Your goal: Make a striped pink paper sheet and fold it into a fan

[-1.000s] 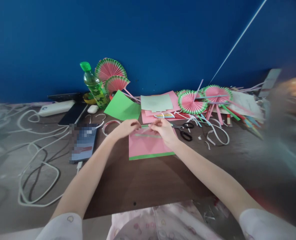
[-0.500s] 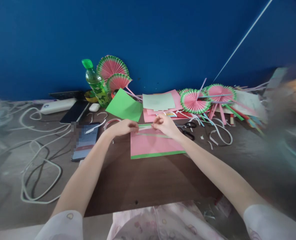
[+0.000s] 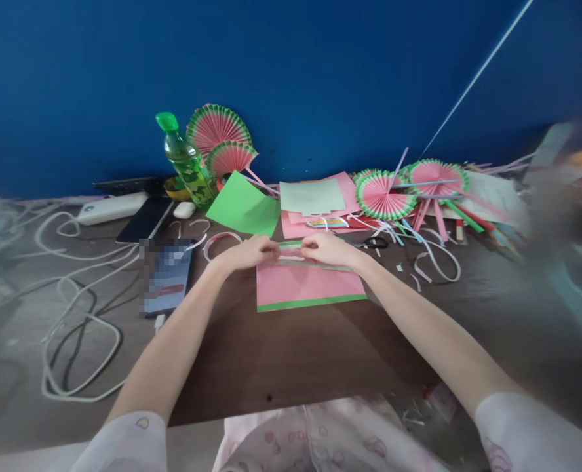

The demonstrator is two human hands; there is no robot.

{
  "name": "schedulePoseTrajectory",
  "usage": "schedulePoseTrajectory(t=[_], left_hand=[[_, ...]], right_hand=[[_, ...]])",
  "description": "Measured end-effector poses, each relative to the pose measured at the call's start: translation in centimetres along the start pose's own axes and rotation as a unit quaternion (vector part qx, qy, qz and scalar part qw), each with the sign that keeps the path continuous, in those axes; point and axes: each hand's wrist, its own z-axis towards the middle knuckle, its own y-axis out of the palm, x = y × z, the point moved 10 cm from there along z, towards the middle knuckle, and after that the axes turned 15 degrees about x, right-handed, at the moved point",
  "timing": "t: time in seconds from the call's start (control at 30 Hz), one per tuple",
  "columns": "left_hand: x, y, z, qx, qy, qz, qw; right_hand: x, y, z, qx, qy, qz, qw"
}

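A pink sheet of paper (image 3: 310,286) with green bands along its near and far edges lies on the table in front of me. My left hand (image 3: 254,251) is closed over its far left part, thumb and fingertips pressed together. Facing it, my right hand (image 3: 326,250) is closed too, in a pinch. A narrow white strip (image 3: 291,257) spans the small gap between the fingertips, close above or on the sheet's far part. Its ends are hidden under my fingers. Left of my left hand rests a roll of tape (image 3: 213,240).
Behind the sheet are green paper (image 3: 246,204), pale paper (image 3: 312,196) and black-handled scissors (image 3: 377,242). Pleated pink-and-green paper fans (image 3: 387,195) and paper strips lie right. A bottle (image 3: 185,164), a phone (image 3: 170,278) and a looped white cable (image 3: 82,314) are left. Someone's blurred hand shows far right.
Both hands have come slightly closer and lower over the far part of the sheet, with the strip between them. My right hand has tilted flatter. The view has shifted slightly.
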Motion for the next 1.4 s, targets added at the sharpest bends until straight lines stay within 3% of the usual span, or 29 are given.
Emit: schedulePoseTrajectory(t=[0.27, 0.5, 0.7, 0.83, 1.13, 1.4], left_hand=[[-0.3, -0.2, -0.2, 0.003, -0.037, -0.005, 0.999], [-0.7, -0.5, -0.3, 0.002, -0.067, -0.004, 0.998], [-0.7, -2.3, -0.2, 0.06, -0.06, 0.007, 0.996], [-1.2, -2.1, -0.4, 0.045, -0.074, 0.021, 0.996], [-2.1, -1.1, -0.4, 0.024, -0.072, 0.031, 0.997], [-2.1, -1.0, -0.3, 0.031, -0.066, 0.034, 0.997]], right_hand=[[-0.8, 1.3, -0.1, -0.078, -0.004, 0.021, 0.997], [-1.4, 0.3, 0.2, -0.111, -0.005, 0.059, 0.992], [-0.8, 1.0, 0.3, -0.128, -0.002, 0.076, 0.989], [-1.2, 1.6, 0.0, -0.133, -0.014, 0.104, 0.986], [0.9, 3.8, 0.1, -0.147, 0.075, 0.17, 0.971], [1.2, 4.0, 0.1, -0.147, 0.09, 0.157, 0.972]])
